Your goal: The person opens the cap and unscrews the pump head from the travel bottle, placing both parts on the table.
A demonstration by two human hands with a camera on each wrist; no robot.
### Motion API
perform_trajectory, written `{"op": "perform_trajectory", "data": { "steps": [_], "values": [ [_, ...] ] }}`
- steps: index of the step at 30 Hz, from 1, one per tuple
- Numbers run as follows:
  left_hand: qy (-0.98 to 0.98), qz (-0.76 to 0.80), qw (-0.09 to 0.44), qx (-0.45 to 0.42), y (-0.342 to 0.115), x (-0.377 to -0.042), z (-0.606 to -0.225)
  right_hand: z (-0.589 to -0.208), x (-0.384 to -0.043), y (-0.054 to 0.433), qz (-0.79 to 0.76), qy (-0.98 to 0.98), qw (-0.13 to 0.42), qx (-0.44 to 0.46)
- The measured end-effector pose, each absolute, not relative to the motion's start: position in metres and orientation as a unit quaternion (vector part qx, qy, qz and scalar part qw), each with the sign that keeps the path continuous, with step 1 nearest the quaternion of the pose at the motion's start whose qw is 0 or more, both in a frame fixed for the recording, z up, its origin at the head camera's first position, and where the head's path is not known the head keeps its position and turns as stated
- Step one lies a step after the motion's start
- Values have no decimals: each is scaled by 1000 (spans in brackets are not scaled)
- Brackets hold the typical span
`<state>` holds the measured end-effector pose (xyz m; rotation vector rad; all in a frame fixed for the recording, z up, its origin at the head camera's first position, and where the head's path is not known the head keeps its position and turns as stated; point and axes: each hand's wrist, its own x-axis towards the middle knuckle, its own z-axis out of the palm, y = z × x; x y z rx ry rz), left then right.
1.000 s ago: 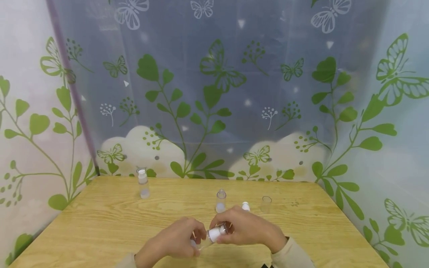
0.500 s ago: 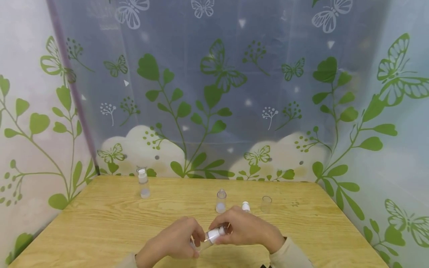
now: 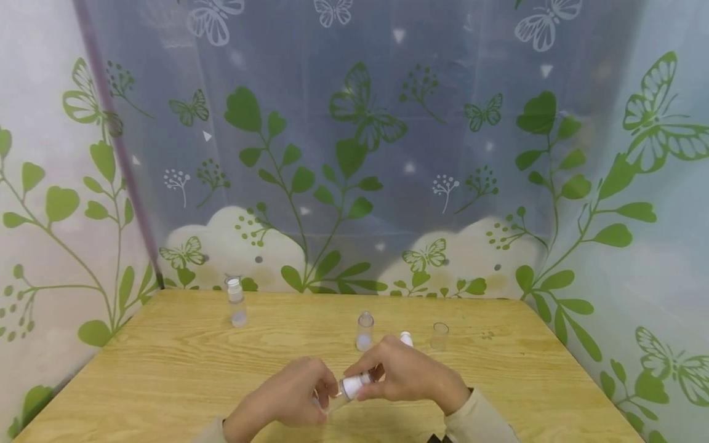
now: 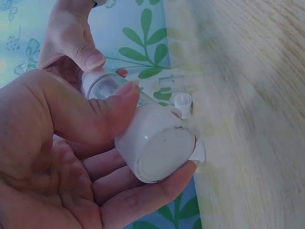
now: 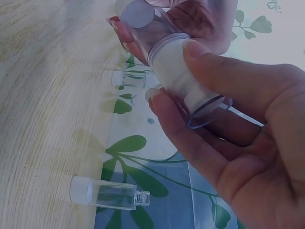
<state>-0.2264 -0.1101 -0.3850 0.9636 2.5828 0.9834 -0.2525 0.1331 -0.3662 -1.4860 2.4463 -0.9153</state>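
Note:
Both hands grip one small clear pump bottle (image 3: 351,386), tilted above the front of the table, its white pump inside a clear cap (image 5: 202,113). My left hand (image 3: 293,392) holds the lower end, thumb and fingers around the white base (image 4: 164,152) that faces the left wrist camera. At the upper end, my right hand (image 3: 404,372) pinches the white pump part (image 5: 174,71) and the cap between thumb and fingers. The bottle's clear middle shows between the hands. Just beyond the right hand stands a white pump top (image 3: 407,339), its lower part hidden by the hand.
Behind the hands, a clear bottle without a pump (image 3: 365,333) stands upright on the wooden table (image 3: 166,369). A clear cap (image 3: 440,338) is to its right. Another bottle with a white pump (image 3: 236,304) stands at the back left. A patterned curtain (image 3: 354,184) closes off the back.

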Motion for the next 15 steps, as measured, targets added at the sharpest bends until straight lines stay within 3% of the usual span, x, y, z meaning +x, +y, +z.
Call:
{"op": "perform_trajectory", "data": {
  "steps": [15],
  "values": [
    [883,324,111,321,-116,-223,-373,-365,-250,131,-315,788,10,-529]
  ]
}}
